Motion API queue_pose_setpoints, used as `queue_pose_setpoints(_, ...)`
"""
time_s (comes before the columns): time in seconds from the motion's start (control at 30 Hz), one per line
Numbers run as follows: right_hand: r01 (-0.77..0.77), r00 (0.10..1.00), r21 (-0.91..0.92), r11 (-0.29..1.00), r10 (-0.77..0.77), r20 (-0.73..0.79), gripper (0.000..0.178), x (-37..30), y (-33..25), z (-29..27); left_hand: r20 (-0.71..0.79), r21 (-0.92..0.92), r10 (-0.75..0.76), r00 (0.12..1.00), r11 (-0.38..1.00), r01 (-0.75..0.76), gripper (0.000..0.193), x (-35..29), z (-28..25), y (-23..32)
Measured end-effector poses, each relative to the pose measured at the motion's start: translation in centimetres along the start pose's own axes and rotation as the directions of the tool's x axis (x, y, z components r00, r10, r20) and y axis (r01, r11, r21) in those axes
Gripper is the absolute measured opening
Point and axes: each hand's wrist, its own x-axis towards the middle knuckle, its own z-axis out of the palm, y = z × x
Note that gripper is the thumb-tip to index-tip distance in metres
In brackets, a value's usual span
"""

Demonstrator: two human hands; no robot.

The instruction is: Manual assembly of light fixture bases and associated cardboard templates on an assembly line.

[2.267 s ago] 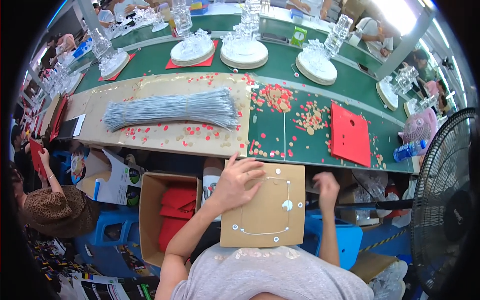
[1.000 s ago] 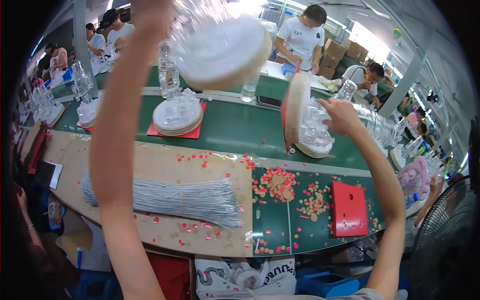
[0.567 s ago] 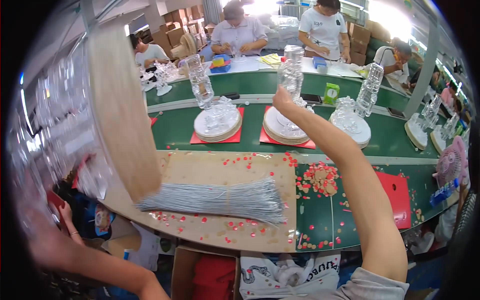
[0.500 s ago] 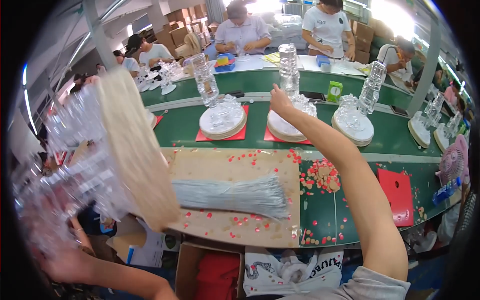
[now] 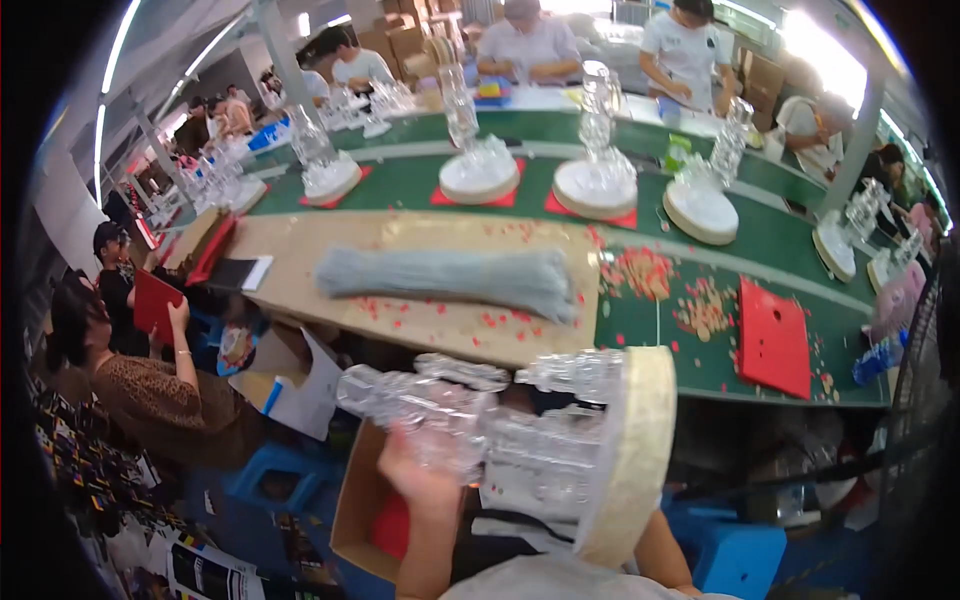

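Observation:
Close to my body, below the table's front edge, I hold a bundle of clear moulded plastic pieces (image 5: 545,450) tipped on its side. Its thick stack of round cream discs (image 5: 632,455) faces right. My left hand (image 5: 425,475) wraps around the clear plastic at the bundle's left end, its fingers partly seen through the plastic. My right forearm (image 5: 662,555) comes up behind the disc stack, which hides that hand. On the brown board (image 5: 400,235) beyond lies a bunch of thin pale wires or ties (image 5: 450,280).
Similar clear pieces on round discs (image 5: 595,185) stand along the green belt, several on red sheets. Red and tan dots (image 5: 640,270) lie scattered near a red folder (image 5: 773,338). A cardboard box (image 5: 360,500) and blue stools (image 5: 735,545) are below. People work opposite and at left.
The disc-and-plastic bundle has come from the far left to in front of my body. My right arm has drawn back from the belt to behind the discs. The view has shifted left.

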Motion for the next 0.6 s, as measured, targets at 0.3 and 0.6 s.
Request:
queue_pose_setpoints(0.3, -0.187, 0.834, -0.782, 0.595, -0.324, -0.446, 0.050, -15.1, -16.5, -10.2, -0.297, 0.105, -0.807, 0.511, 0.504, 0.857, 0.060, -8.5, -5.7, -19.1)
queue_pose_setpoints(0.6, -0.248, 0.919, -0.908, 0.338, -0.216, -0.331, 0.064, -13.0, -15.1, -4.2, -0.119, 0.145, -0.908, 0.402, 0.385, 0.911, 0.070, -8.2, -13.9, -23.3)
